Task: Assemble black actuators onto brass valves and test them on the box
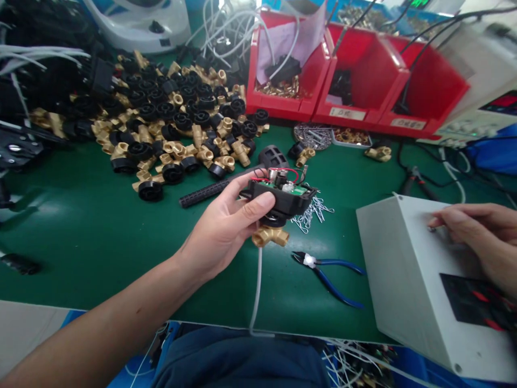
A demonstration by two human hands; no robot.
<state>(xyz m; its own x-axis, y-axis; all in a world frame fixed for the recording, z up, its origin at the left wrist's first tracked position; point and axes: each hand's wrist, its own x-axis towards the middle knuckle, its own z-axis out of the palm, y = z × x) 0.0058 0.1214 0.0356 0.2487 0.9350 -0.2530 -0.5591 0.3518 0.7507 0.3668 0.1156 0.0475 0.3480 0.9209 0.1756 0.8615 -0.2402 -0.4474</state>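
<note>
My left hand (222,226) is closed around an open black valve actuator (297,200), thumb on its near side. A green circuit board (297,189) with red and black wires shows inside its housing. Below the housing sits a brass valve body (270,236), and a white cable (257,285) hangs down to the table edge. On the right, my right hand (480,231) pinches a small metal toggle switch (432,229) on the face of a grey box (404,242); the fingers hide most of it. Between the hands lie blue-handled cutting pliers (309,261).
Many brass valves with black caps (177,124) are heaped at the back left. Red bins (286,105) line the back. Metal clips (313,213) and a black handled tool (210,191) lie behind the actuator. Another pair of pliers (418,180) rests behind the box.
</note>
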